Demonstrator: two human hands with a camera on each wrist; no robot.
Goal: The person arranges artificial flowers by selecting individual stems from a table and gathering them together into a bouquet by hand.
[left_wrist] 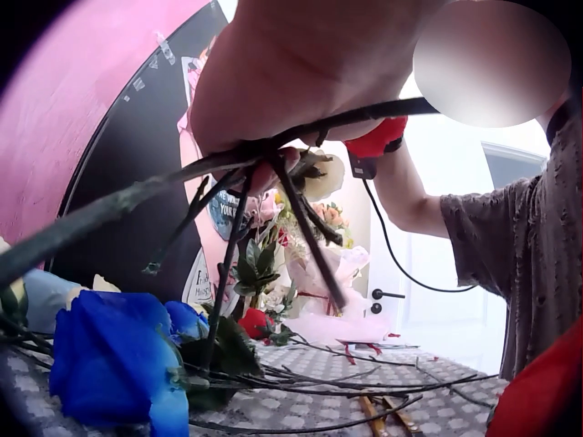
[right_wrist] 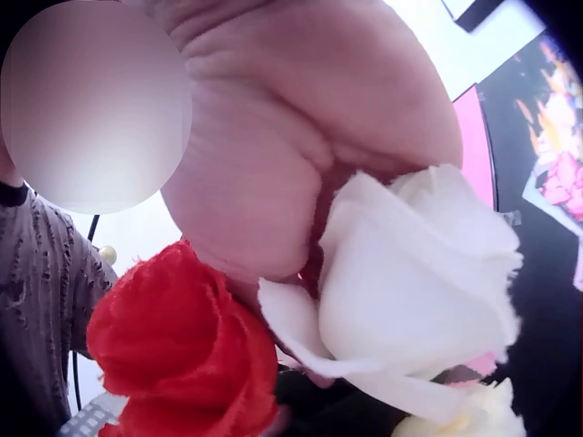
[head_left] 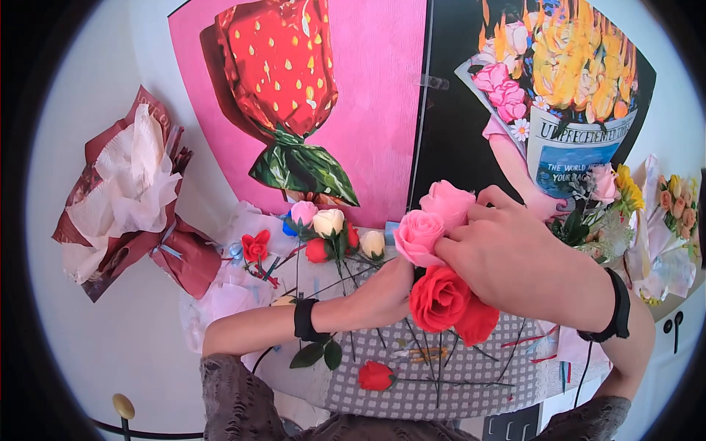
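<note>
In the head view both hands are at a bunch of artificial roses, with pink roses (head_left: 421,237) at the top and a large red rose (head_left: 440,298) below. My left hand (head_left: 386,292) grips the bunch from beneath; dark green stems (left_wrist: 314,246) spread out under it in the left wrist view. Over the blooms, my right hand (head_left: 507,257) has its fingers curled among the rose heads, holding at a pink one. The right wrist view has a white rose (right_wrist: 414,282) against that palm and a red rose (right_wrist: 182,346) beside it. The blooms and palm hide the fingertips.
Loose roses (head_left: 329,222) lie at the table's back, a blue rose (left_wrist: 114,360) among them. One red rose (head_left: 376,375) lies near the front edge of the checked tablecloth (head_left: 353,397). Wrapped flowers (head_left: 647,257) stand right; a maroon paper wrap (head_left: 184,257) is at left.
</note>
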